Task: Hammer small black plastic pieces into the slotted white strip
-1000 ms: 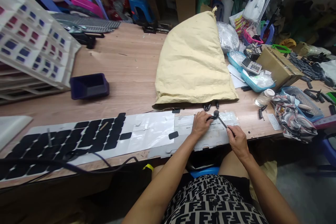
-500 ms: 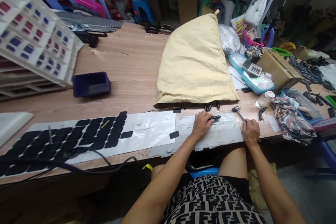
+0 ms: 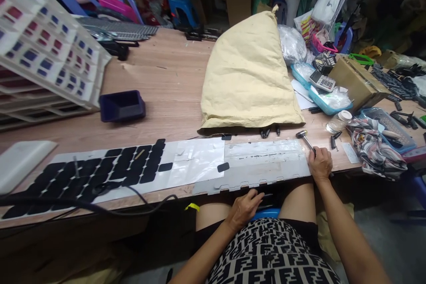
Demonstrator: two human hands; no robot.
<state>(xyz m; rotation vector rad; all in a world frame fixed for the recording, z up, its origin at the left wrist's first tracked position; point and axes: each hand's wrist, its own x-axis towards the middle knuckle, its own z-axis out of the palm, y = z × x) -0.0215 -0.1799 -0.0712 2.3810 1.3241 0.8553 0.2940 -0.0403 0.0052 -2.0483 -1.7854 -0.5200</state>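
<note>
My right hand (image 3: 321, 164) is closed round the handle of a small hammer (image 3: 306, 139), whose head points away from me over the right end of a worn grey board (image 3: 266, 166). Below the table's front edge, over my lap, is my left hand (image 3: 245, 208), its fingers pinched together. A dark tip shows by those fingers, but what they hold is not clear. Several small black pieces (image 3: 266, 132) lie beyond the board, by the sack's lower edge. A further black piece (image 3: 334, 141) rests right of the hammer.
A large yellow sack (image 3: 253, 75) stands behind the board. To the left are a white sheet with rows of black pads (image 3: 123, 164), a cable (image 3: 146, 214), a dark blue bin (image 3: 122, 106) and a white crate (image 3: 56, 53). A jar (image 3: 338, 122) and patterned cloth (image 3: 372, 151) sit right.
My left hand has left the board, with the black piece it held there, and come back below the table edge over my lap. My right hand stays on the hammer, nearly in place.
</note>
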